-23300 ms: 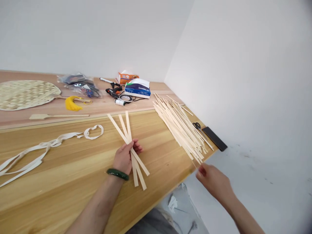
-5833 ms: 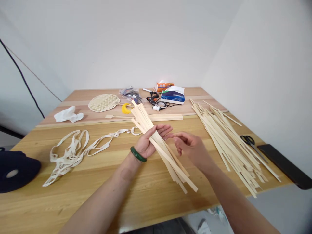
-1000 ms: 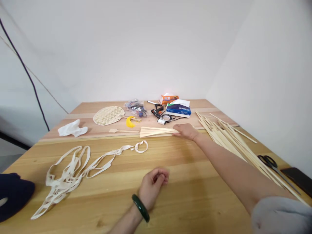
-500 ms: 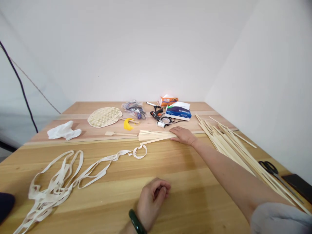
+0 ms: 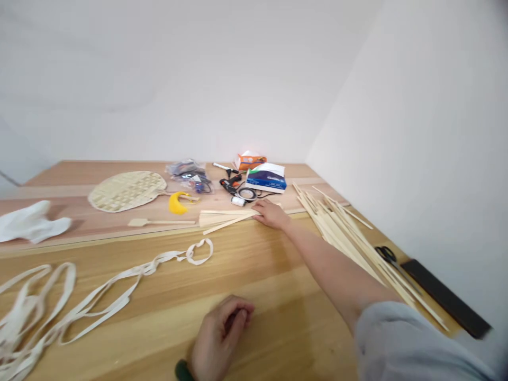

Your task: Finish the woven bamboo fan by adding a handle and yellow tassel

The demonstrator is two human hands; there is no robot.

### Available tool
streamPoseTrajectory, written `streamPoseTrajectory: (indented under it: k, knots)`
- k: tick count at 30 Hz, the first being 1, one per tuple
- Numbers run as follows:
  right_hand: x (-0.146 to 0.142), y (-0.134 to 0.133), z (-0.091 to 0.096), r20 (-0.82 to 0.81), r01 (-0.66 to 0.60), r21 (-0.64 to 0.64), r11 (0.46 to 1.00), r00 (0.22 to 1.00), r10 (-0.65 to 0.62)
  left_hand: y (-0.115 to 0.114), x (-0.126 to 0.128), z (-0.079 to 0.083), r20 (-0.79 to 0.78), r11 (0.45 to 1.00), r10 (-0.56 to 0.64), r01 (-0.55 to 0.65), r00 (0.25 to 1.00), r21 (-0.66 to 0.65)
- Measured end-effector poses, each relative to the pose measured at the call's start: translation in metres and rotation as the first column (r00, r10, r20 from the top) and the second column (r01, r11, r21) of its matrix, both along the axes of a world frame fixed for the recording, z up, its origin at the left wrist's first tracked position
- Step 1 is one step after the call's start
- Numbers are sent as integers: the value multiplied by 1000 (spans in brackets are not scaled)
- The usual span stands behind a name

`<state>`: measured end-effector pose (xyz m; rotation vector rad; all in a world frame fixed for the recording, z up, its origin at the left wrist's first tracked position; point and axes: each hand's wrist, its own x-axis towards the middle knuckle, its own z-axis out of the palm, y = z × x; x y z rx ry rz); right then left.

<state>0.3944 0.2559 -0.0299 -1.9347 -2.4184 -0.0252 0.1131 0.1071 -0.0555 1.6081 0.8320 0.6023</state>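
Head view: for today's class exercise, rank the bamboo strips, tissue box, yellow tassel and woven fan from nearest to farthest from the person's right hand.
1. Bamboo strips: touching the right hand, to its left.
2. Tissue box: just beyond the hand, toward the wall.
3. Yellow tassel: left, past the strips.
4. Woven fan: farthest, further left.

strips: thin pale bamboo strips (image 5: pixel 226 218), flat, side by side
pose: drawn together at the right end, fanning leftward, one strip angled off
place: on the desk (image 5: pixel 130 338), along the board seam
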Motion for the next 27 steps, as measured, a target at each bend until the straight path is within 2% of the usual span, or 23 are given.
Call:
streamPoseTrajectory:
  k: [5,7,8,9,10,12,14,16,19,23,27]
  knots:
    - [-13,-16,14,19,170,6,985,985,-170,1,0,1,-6,1000,-13,13,1000,1]
    - [-5,-38,25,34,292,29,956,956,-293,1,0,2,-2,1000,-15,15,1000,12]
    - [4,-54,30,44,381,45,924,923,-382,1,0,2,-3,1000,-15,15,1000,18]
    - [14,-72,35,57,488,61,871,869,-492,1,-1,2,-4,1000,-15,15,1000,24]
    - [26,-92,40,73,603,73,795,791,-607,1,-1,2,-8,999,-16,16,1000,29]
    - [52,-134,45,115,793,74,605,596,-795,2,0,2,-15,999,-13,14,1000,34]
    - [72,-171,45,161,895,28,446,436,-885,1,1,1,-19,999,-8,8,1000,37]
    - [84,-197,41,198,931,-53,360,363,-910,1,2,0,-21,999,-3,4,1000,42]
    - [89,-208,34,219,938,-140,317,341,-914,-1,3,-1,-12,999,5,-5,1000,36]
    - [89,-196,32,197,933,-197,301,339,-920,-2,3,-1,-3,999,23,-23,1000,30]
    - [82,-189,31,128,939,-169,300,323,-938,-3,3,0,16,999,46,-46,999,13]
